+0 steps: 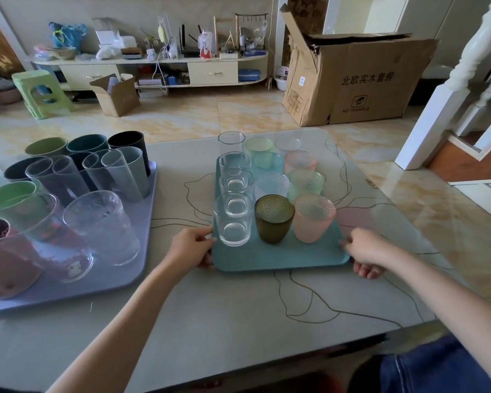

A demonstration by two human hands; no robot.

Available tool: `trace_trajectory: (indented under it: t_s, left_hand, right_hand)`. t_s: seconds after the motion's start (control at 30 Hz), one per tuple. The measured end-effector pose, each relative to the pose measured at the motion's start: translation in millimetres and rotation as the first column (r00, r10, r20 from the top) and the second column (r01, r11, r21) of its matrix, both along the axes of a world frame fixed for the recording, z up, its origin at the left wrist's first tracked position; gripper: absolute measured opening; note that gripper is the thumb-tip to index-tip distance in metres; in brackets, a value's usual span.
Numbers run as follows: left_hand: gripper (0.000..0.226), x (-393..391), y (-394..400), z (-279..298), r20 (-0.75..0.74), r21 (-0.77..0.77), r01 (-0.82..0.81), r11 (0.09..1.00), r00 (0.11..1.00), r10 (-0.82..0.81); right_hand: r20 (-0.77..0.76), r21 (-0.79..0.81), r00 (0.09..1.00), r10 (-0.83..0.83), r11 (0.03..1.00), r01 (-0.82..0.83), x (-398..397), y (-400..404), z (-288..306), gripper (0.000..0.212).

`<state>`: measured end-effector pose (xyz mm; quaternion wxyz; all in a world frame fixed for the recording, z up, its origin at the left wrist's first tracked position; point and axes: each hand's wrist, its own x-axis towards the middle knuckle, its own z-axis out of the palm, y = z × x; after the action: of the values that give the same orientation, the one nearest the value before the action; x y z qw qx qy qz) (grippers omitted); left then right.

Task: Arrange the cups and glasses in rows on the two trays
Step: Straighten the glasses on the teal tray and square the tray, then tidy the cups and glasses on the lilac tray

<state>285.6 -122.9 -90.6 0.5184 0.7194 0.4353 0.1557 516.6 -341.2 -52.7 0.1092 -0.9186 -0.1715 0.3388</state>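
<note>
A teal tray (278, 258) lies in the middle of the table with three rows of glasses. Several tall clear glasses (234, 219) form its left row. Beside them stand a dark olive glass (273, 218), a pink textured glass (313, 218) and pale green, blue and clear textured glasses behind. My left hand (192, 246) grips the tray's near left edge. My right hand (366, 252) grips its near right corner. A lilac tray (116, 276) on the left holds mugs, grey tumblers and clear glasses (102, 225), packed close.
The glass-topped table (238, 313) ends close to my lap at the bottom. Beyond its far edge are a tiled floor, a large cardboard box (357, 80), a small open box (116, 95), a green stool (40, 93) and a low cluttered shelf.
</note>
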Motion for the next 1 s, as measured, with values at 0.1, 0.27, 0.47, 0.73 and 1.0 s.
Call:
trace_trajectory:
  t_s: [0.1,0.27,0.47,0.73,1.0]
  left_hand:
    - [0.031,22.5,-19.1,1.5,0.042,0.012,-0.017,1.000,0.999,0.016]
    - [0.033,39.3,-22.1,4.0,0.056,-0.013,-0.044,0.999,0.997,0.045]
    - [0.020,44.8,-24.3,2.5,0.053,-0.002,-0.048,0.999,0.997,0.048]
    - [0.033,34.6,-27.9,20.2,-0.060,-0.044,0.042,0.998,0.997,-0.045]
    - [0.034,-45.1,-12.3,89.5,-0.034,0.206,0.029,0.978,0.999,-0.023]
  right_hand:
    - [0.122,0.071,0.988,-0.098,0.993,0.090,28.6,-1.5,-6.6,0.018]
    - [0.067,0.091,0.970,-0.235,0.969,0.229,55.1,6.4,-15.5,0.012]
    - [0.168,0.105,0.972,-0.167,0.983,0.151,60.6,4.3,-25.1,0.012]
    - [0.406,-0.277,0.893,0.193,0.957,-0.081,33.5,20.7,5.0,0.017]
    - [-0.011,-0.066,0.896,0.443,0.894,-0.443,-72.2,39.1,58.3,0.035]
